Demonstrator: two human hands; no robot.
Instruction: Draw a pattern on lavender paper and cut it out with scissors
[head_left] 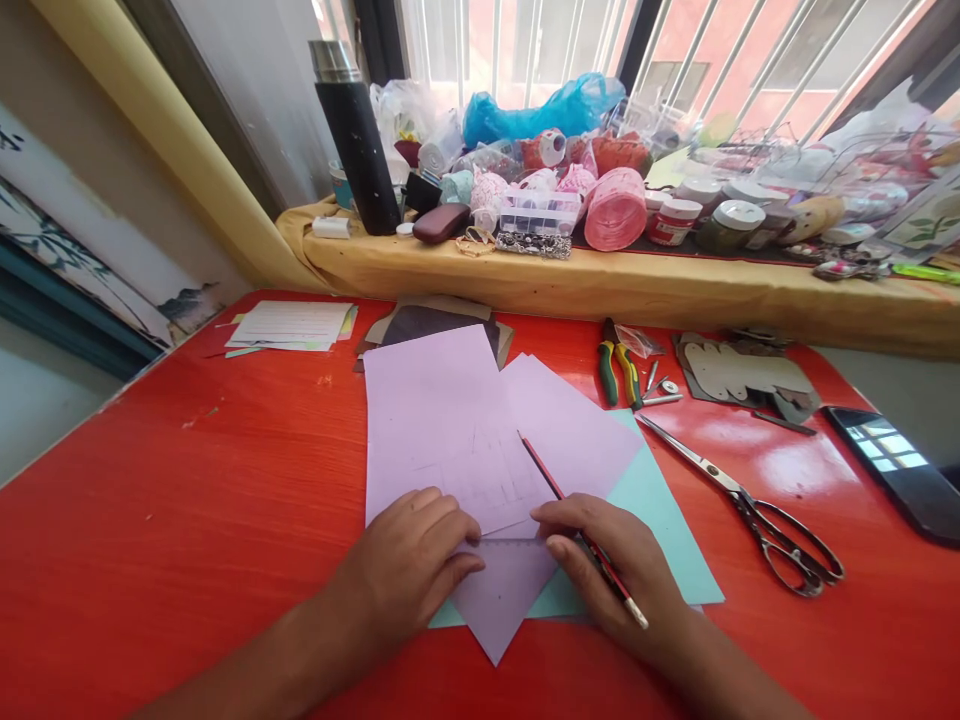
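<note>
A sheet of lavender paper (427,400) with faint pencil lines lies in front of me. Across its lower edge runs a see-through ruler (511,545) with small tick marks. My left hand (420,550) pinches the ruler's left end between thumb and fingers. At the other end, my right hand (615,560) has its thumb and forefinger on the ruler. A red and black pencil (541,466) rests in that right hand, its tip pointing up and left over the paper. Beneath lie a second lavender sheet (574,425) and a mint-green sheet (667,530).
Scissors (739,495) and a phone (892,470) lie to the right. Pliers (619,368), small metal parts and cardboard pieces (750,372) are farther back. Note cards (291,325) lie back left. A black flask (360,150) and several jars stand on the sill.
</note>
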